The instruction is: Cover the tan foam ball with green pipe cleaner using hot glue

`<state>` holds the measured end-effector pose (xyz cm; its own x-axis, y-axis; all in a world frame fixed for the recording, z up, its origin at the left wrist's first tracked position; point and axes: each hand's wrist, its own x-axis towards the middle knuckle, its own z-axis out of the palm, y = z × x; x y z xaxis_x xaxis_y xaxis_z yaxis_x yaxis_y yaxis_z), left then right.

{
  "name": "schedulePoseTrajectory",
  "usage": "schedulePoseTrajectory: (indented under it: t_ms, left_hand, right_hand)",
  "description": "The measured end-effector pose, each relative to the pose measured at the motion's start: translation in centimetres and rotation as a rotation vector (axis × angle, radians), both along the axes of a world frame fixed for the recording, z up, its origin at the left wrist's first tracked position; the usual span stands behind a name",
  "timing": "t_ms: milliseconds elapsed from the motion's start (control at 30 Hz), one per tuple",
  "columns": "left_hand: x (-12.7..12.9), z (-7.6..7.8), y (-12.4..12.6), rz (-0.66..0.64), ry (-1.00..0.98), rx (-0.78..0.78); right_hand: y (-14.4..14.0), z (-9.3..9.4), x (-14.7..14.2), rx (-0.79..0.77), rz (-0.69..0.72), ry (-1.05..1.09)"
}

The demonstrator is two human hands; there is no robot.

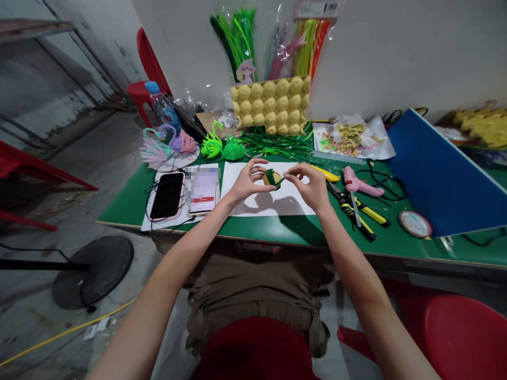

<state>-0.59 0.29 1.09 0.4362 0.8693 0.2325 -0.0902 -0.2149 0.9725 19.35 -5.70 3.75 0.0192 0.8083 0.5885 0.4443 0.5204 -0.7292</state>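
Observation:
Above a white sheet of paper (253,206), my left hand (249,180) grips a small yellow egg-carton cup (270,178) between thumb and fingers. Dark green pipe cleaner covers part of the cup. My right hand (311,184) pinches the free end of a green pipe cleaner (282,178) at the cup's right side. Just beyond my hands lies a pile of dark green pipe cleaners (273,148). To the right of my right hand are a yellow-handled tool (328,173), black-and-yellow pliers (356,211) and a pink glue gun (358,183).
A yellow egg tray (271,105) stands against the wall below bagged pipe cleaners (241,37). Pipe-cleaner swans (214,143), two phones (168,195) and cables occupy the left. A paper with carton scraps (350,136), a tape roll (415,224) and a leaning blue board (443,179) are right.

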Motion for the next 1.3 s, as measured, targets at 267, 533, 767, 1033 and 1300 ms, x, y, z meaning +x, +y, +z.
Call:
schedulePoseTrajectory:
  t_ms: [267,533,767,1033,1300]
  left_hand:
    - [-0.1,0.0,-0.2,-0.109,0.074,0.025]
    - [-0.3,-0.3,-0.2,-0.199,0.110,0.075]
    - [-0.1,-0.2,-0.5,-0.138,0.155,0.180]
    - [0.2,-0.6,-0.5,-0.072,0.183,0.325]
    - [0.2,-0.5,-0.8,-0.021,0.197,0.357]
  right_hand:
    - [0.6,0.8,0.2,-0.024,0.132,-0.073]
    - [1.1,0.3,0.1,-0.083,0.167,-0.105]
    - [1.6,-0.7,0.3,-0.102,0.153,-0.080]
    - [2.0,-1.8,0.3,-0.020,0.108,-0.043]
    - [1.9,-2.2,0.0,0.022,0.034,-0.059]
